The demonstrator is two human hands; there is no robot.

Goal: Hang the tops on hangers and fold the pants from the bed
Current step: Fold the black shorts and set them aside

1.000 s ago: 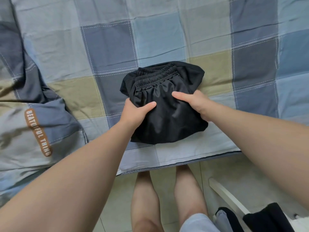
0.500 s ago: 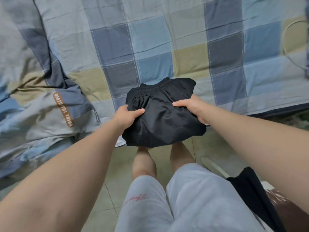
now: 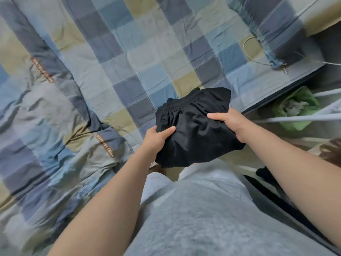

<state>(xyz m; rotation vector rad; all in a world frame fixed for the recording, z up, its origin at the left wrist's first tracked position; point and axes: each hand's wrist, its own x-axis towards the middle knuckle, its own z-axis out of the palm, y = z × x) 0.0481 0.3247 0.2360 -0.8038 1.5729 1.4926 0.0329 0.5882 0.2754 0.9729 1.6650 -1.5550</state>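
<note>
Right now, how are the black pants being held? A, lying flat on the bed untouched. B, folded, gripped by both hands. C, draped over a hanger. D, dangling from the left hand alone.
B: the left hand and the right hand each grip one side of the folded pants, thumbs on top of the cloth.

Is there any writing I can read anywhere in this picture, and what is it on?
"BEAUTIFUL THING": near tag, orange, on the quilt; slightly blurred, so this is the likely reading.
Left tag, orange, on the quilt: too blurred to read.
Right tag, orange, on the bedding at the upper right: too small to read.
Pants: no text shows.
</note>
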